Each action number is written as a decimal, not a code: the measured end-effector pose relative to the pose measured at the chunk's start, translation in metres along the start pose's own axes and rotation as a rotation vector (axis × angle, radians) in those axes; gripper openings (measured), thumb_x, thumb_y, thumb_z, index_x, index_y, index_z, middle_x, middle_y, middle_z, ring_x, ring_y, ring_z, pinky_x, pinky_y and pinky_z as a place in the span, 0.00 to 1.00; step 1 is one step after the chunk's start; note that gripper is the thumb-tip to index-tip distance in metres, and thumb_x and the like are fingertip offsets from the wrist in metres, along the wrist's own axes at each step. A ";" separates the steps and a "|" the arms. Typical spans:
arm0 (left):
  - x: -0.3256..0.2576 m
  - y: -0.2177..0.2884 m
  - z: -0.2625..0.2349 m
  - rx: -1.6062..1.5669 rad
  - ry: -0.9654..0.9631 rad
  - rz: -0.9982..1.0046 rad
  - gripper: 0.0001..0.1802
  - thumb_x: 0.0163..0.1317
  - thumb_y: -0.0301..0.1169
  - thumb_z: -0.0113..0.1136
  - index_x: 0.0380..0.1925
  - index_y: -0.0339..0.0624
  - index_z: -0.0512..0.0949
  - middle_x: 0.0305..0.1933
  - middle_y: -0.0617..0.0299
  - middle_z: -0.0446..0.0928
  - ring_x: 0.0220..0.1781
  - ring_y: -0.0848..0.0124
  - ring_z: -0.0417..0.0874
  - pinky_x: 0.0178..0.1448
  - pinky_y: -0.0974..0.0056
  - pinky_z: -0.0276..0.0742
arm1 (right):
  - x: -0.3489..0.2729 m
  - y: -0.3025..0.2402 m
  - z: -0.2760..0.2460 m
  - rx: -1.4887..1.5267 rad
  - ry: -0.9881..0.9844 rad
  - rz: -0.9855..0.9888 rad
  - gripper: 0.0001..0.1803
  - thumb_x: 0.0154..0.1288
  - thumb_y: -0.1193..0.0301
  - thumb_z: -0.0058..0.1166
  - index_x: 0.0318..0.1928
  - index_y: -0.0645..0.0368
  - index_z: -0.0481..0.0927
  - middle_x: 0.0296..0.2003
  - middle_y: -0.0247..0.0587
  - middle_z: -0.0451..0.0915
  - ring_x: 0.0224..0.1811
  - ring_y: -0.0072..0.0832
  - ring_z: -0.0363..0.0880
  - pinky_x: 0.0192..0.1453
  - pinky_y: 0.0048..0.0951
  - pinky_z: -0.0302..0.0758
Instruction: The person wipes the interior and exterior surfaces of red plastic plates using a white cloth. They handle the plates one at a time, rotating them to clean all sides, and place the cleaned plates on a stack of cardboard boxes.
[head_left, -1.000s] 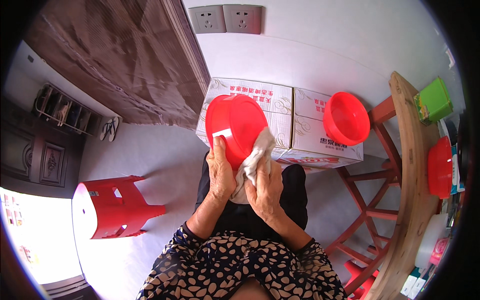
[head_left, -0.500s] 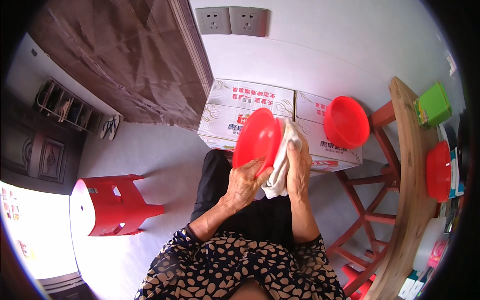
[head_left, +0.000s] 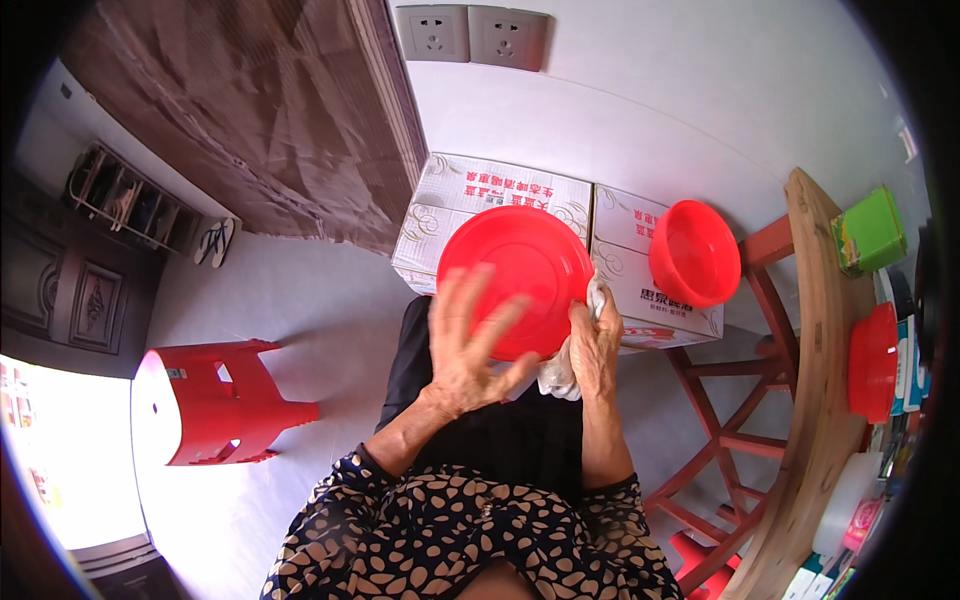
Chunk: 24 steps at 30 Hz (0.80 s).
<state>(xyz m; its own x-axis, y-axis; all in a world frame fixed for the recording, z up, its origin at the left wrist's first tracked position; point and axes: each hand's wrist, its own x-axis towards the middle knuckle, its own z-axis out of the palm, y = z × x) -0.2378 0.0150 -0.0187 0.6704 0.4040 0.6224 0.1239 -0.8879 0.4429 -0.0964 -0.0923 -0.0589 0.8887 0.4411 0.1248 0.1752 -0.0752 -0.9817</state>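
A round red plastic basin [head_left: 545,250] is held up in front of me, its broad round side turned toward me. My right hand [head_left: 597,350] grips it at the lower right rim, thumb on the near side. A whitish cloth [head_left: 560,377] is bunched between that hand and the basin, hanging below the rim. My left hand [head_left: 462,345] is open over the basin's lower left, fingers spread and slightly blurred; whether it touches the plastic I cannot tell. Another red basin [head_left: 690,262] rests on the cardboard boxes [head_left: 425,235] just behind, to the right.
A wooden table [head_left: 815,400] with red legs stands at right, carrying a green container [head_left: 872,232] and a red bowl [head_left: 873,362]. At left a red plastic stool [head_left: 215,405] lies on its side. Slippers [head_left: 215,243] sit by a shoe rack [head_left: 130,200].
The basin has turned from nearly edge-on to face me. My left hand has let go of its rim and spread its fingers, while my right hand stays at the right side with the cloth.
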 end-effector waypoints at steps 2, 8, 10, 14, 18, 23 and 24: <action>-0.007 -0.011 -0.001 -0.044 0.162 -0.243 0.40 0.48 0.38 0.69 0.61 0.40 0.63 0.65 0.42 0.57 0.66 0.50 0.60 0.65 0.49 0.62 | -0.001 -0.006 -0.001 -0.018 -0.011 0.039 0.17 0.59 0.75 0.47 0.50 0.69 0.72 0.31 0.44 0.74 0.34 0.28 0.72 0.42 0.29 0.71; -0.028 -0.052 0.023 -1.294 0.149 -0.946 0.31 0.61 0.30 0.51 0.64 0.37 0.57 0.57 0.55 0.68 0.59 0.66 0.69 0.61 0.63 0.66 | -0.007 -0.009 0.010 -0.072 -0.107 -0.006 0.11 0.61 0.74 0.48 0.43 0.65 0.73 0.27 0.36 0.71 0.29 0.24 0.67 0.36 0.27 0.69; -0.041 -0.057 0.031 -1.038 0.158 -0.714 0.30 0.61 0.29 0.48 0.64 0.37 0.57 0.58 0.55 0.68 0.59 0.67 0.69 0.62 0.63 0.65 | -0.005 -0.005 0.007 -0.009 -0.143 0.073 0.12 0.61 0.73 0.48 0.45 0.64 0.73 0.28 0.36 0.73 0.30 0.25 0.69 0.38 0.27 0.70; -0.026 -0.057 0.022 -0.877 0.227 -0.667 0.31 0.62 0.29 0.45 0.66 0.38 0.55 0.62 0.53 0.66 0.63 0.66 0.66 0.65 0.64 0.61 | 0.006 -0.020 -0.017 0.081 -0.151 0.175 0.24 0.60 0.70 0.46 0.57 0.64 0.65 0.46 0.49 0.73 0.48 0.32 0.72 0.52 0.32 0.70; -0.014 -0.040 0.022 -0.917 0.137 -0.775 0.29 0.67 0.34 0.46 0.66 0.38 0.55 0.63 0.53 0.65 0.64 0.66 0.65 0.66 0.63 0.60 | 0.006 -0.046 -0.001 -0.330 -0.299 -0.485 0.33 0.53 0.78 0.49 0.62 0.63 0.59 0.51 0.55 0.65 0.55 0.44 0.66 0.57 0.42 0.68; -0.015 -0.026 0.026 -0.991 0.113 -0.779 0.29 0.69 0.36 0.45 0.67 0.40 0.54 0.63 0.54 0.66 0.64 0.68 0.65 0.67 0.65 0.59 | 0.015 -0.037 0.029 -0.916 -0.422 -0.715 0.30 0.48 0.77 0.57 0.56 0.59 0.68 0.53 0.50 0.65 0.55 0.45 0.64 0.53 0.43 0.69; -0.015 -0.026 0.024 -0.986 0.114 -0.780 0.29 0.70 0.37 0.45 0.67 0.40 0.54 0.63 0.54 0.66 0.64 0.68 0.65 0.66 0.65 0.60 | 0.014 -0.035 0.028 -0.976 -0.440 -0.698 0.31 0.47 0.76 0.58 0.56 0.59 0.69 0.53 0.49 0.65 0.54 0.44 0.64 0.52 0.42 0.69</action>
<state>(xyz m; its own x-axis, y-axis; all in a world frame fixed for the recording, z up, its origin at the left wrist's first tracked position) -0.2330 0.0266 -0.0549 0.5922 0.8057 0.0099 -0.1735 0.1155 0.9780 -0.1020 -0.0583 -0.0270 0.3007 0.8959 0.3271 0.9495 -0.2489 -0.1911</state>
